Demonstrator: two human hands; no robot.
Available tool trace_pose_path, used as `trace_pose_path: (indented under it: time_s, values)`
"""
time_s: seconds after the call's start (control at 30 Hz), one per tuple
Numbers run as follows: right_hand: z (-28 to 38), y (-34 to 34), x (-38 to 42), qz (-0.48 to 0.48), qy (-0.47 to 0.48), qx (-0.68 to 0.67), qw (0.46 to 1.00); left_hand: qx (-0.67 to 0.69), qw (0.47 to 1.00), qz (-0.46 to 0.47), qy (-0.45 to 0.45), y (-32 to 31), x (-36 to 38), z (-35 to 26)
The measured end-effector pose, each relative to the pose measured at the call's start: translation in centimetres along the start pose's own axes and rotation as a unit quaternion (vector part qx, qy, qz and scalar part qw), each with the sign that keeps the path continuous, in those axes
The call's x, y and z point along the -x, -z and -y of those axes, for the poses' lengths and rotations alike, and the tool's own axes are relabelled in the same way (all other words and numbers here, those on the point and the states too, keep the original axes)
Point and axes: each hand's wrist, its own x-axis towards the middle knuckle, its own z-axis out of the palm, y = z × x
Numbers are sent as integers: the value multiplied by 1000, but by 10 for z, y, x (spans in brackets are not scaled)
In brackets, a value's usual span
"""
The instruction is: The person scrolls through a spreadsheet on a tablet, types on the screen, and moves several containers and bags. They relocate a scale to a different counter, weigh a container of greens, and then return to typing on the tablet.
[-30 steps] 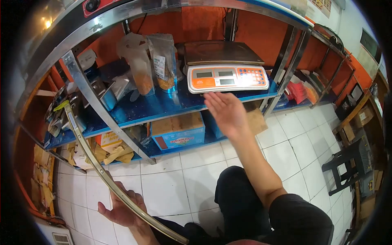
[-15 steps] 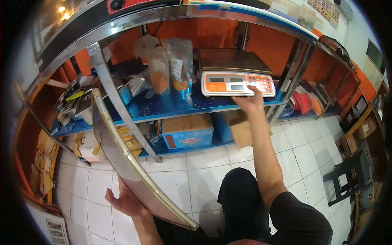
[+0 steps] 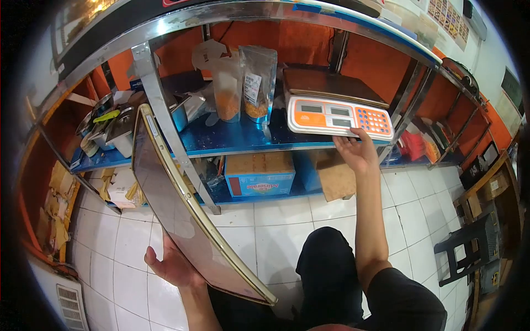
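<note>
My left hand (image 3: 175, 266) supports a large flat panel with a gold rim, which looks like a tablet (image 3: 182, 204). It stands tilted on edge; my thumb sticks out to the left, and the panel partly hides my other fingers. On the blue shelf sits a white and orange digital scale (image 3: 338, 117) with a dark weighing plate. My right hand (image 3: 359, 151) grips its front edge, thumb on the front face below the displays and fingers underneath. Left of the scale, two clear pouches stand upright: a labelled pouch (image 3: 257, 85) and a plainer pouch (image 3: 226, 91), both with orange-brown contents.
A metal shelf post (image 3: 165, 116) rises just behind the tablet. Metal containers (image 3: 120, 129) crowd the shelf's left end. Below stands a blue and brown carton (image 3: 259, 175) beside a brown cardboard piece (image 3: 338, 179). A black stool (image 3: 469, 245) is on the tiled floor at right.
The view has shifted, so shelf items appear farther right. My right thumb has slid down from beside the keypad to the scale's lower front edge. My left hand still supports the tablet.
</note>
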Motion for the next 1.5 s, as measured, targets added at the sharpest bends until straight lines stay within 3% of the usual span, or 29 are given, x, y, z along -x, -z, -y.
trace_pose_path:
  time_s: [0.33, 0.77, 0.97, 1.03, 1.27, 1.33, 1.5]
  values:
    - [12, 44, 35, -4, 39, 89, 995, 7, 999, -46, -6, 3, -5, 2]
    - [26, 40, 17, 70, 42, 152, 985, 19, 999, -41, -13, -1, -11, 10]
    - [16, 31, 11, 127, 6, 120, 985, 2, 1000, -20, 7, 13, -15, 11]
    - [12, 43, 0, 143, 44, 43, 988, 12, 1000, -25, 13, 14, -16, 11]
    - [3, 61, -10, 179, 85, 21, 980, -20, 1000, -22, 2, 15, -18, 13]
    - [8, 68, -15, 172, 78, 30, 982, -44, 991, -128, -14, -2, -20, 17]
    - [18, 79, -12, 188, 95, 3, 978, -77, 990, -118, -29, 10, -25, 19]
